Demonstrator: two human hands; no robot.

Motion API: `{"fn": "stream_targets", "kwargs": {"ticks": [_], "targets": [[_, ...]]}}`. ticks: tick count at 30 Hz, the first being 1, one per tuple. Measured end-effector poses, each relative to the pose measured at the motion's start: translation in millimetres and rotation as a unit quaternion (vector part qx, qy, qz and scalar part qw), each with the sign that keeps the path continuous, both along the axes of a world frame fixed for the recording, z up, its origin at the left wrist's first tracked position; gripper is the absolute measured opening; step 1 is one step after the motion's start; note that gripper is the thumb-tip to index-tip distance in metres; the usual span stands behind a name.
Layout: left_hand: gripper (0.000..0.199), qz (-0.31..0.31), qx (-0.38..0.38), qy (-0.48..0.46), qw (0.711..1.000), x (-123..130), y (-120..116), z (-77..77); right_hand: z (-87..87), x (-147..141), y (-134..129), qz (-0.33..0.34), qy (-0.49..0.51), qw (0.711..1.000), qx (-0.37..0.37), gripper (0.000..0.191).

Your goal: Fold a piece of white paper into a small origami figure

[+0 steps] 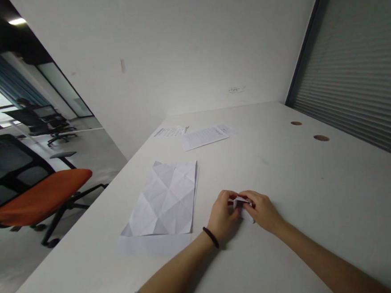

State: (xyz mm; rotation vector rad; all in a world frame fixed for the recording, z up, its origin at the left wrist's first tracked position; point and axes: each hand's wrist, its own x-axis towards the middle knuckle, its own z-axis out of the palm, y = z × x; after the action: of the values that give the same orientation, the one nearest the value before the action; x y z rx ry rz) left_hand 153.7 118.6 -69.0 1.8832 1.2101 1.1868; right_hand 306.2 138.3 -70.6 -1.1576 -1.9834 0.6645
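Observation:
A small folded piece of white paper (245,213) is held between my two hands, just above or on the white table (290,256). My left hand (224,211) pinches its left side, a dark band (211,237) round that wrist. From the right, my right hand (263,208) grips the paper's upper right part with thumb and fingers. My fingers hide much of the folds. Left of my hands lies a creased sheet of paper (167,197), crossed by diagonal fold lines, on top of at least one smooth sheet (155,245).
Printed sheets (205,137) lie farther back, with another printed page (169,131) and what may be a pen beside them. Two round holes (321,138) pierce the table at right. A white wall stands behind. An orange office chair (48,192) is on the floor at left.

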Motion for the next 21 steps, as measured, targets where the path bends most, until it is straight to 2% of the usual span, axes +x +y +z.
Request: {"fn": "stream_targets", "kwargs": {"ticks": [2,4,7,10,15,21], "targets": [[0.029,-0.011,0.029,0.035,0.999,-3,1,1.9,-0.8,1,1,0.002,0.056,0.997,-0.055,0.032],[0.029,-0.024,0.072,0.089,0.993,-8,4,4.5,-2.3,4,3,0.009,0.076,0.994,-0.076,0.034],[0.024,-0.064,0.132,0.155,0.977,-17,7,7.7,-4.1,11,5,0.036,0.015,0.999,-0.004,0.027],[0.02,-0.111,0.157,0.198,0.961,-24,8,8.7,-4.0,17,7,0.075,-0.048,0.994,0.068,0.024],[0.024,-0.142,0.155,0.237,0.949,-31,8,9.5,1.3,22,3,0.134,-0.089,0.984,0.077,0.03],[0.028,-0.181,0.135,0.276,0.934,-36,6,14.2,10.3,27,-1,0.17,-0.151,0.969,0.099,0.028]]}}
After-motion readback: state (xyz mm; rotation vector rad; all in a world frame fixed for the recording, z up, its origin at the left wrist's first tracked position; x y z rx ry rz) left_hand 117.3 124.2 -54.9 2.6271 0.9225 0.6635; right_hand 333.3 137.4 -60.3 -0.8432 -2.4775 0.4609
